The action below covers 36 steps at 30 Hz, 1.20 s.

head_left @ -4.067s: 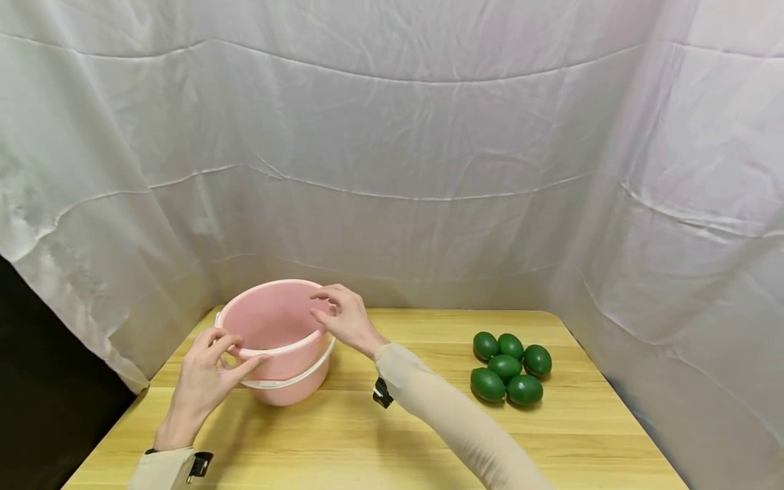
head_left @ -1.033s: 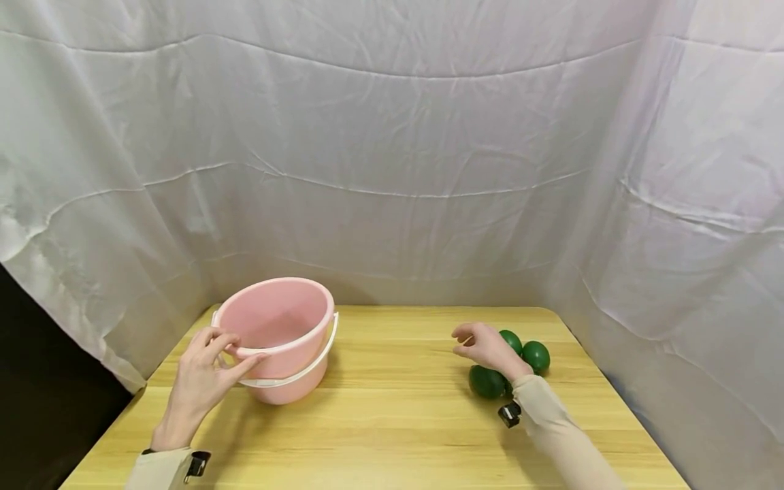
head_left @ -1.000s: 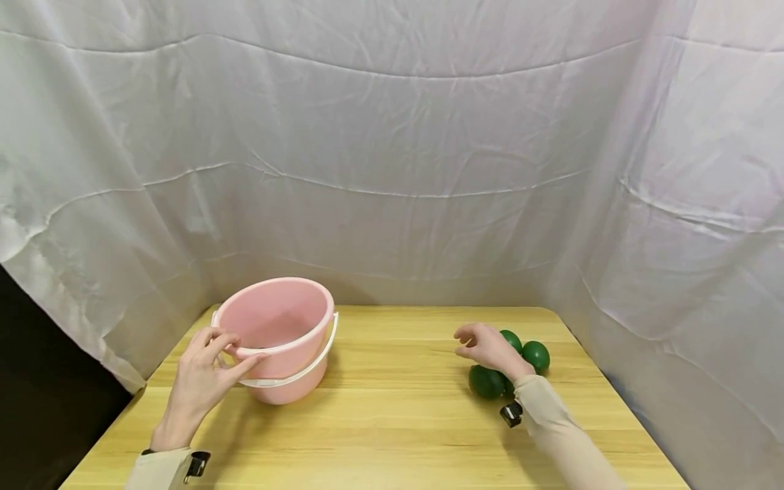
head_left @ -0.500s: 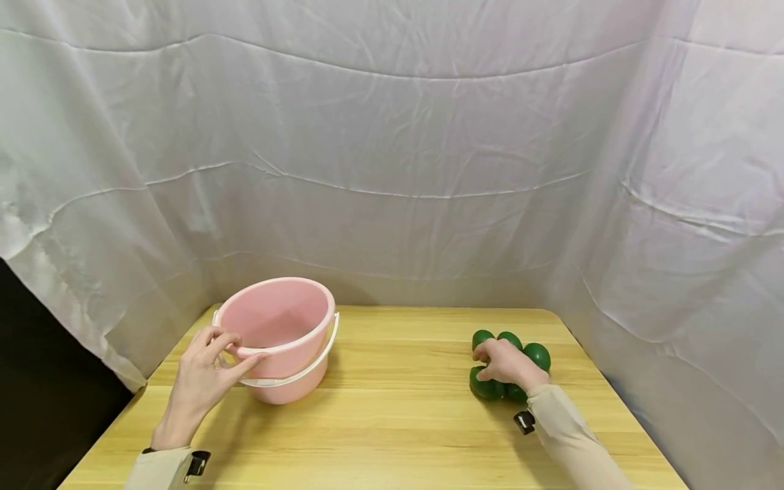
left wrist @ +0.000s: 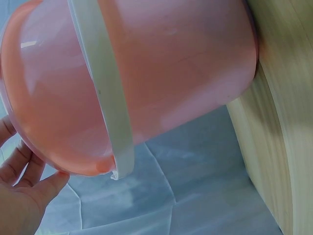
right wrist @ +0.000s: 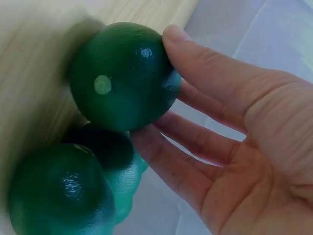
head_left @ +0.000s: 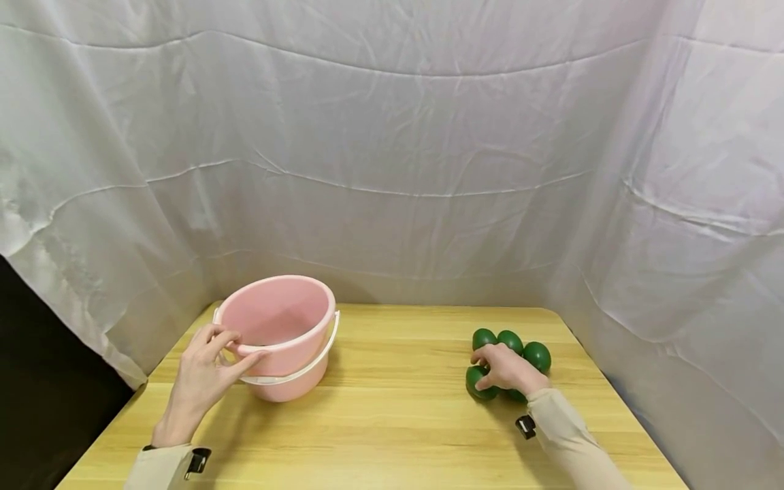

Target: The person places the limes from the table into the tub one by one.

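Observation:
At the left of the table stands a pink bucket [head_left: 297, 358] with a white handle [head_left: 333, 331] hanging low on its side. My left hand [head_left: 199, 378] pinches its near rim; in the left wrist view the thumb [left wrist: 53, 187] lies on the outer wall. At the right my right hand [head_left: 510, 369] grips the front-left one of several smooth green avocados [head_left: 474, 376]. The right wrist view shows this avocado [right wrist: 122, 73], with a pale stem spot, between thumb and fingers. My hand partly hides the avocados behind it. The bucket's bottom is not visible.
Other avocados [head_left: 537, 356] sit close together around my right hand. The wooden table [head_left: 392, 408] has a grey-white curtain [head_left: 398, 231] behind it and at both sides. A black area [head_left: 49, 381] lies off the table's left edge.
My right hand has left the bucket's far-right rim, moved right to the avocados, lowered and taken hold of one, which has shifted slightly left. My left hand has stayed on the rim.

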Tool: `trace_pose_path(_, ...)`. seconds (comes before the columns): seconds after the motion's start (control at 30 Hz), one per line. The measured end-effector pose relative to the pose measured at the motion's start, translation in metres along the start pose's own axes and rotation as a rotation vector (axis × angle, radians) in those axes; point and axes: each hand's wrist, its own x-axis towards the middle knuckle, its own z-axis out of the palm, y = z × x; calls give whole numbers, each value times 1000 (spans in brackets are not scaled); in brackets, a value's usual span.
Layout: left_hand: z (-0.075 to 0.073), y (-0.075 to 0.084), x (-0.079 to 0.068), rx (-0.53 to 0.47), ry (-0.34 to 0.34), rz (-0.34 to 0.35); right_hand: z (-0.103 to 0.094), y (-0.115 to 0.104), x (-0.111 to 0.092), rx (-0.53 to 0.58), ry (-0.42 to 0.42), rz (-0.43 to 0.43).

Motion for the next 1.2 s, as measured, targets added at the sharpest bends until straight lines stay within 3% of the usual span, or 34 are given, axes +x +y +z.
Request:
trace_pose_path(0.63,-1,3,3,13,10,-1,24,-9,13,77,-7,-76)
trace_pose_path(0.87,-1,2,1,13,0,-16,34,-6,23,52,6,-130)
trace_pose_path(1.2,-1,2,1,9,-5,-21,44,-6,37,123,28,-46)
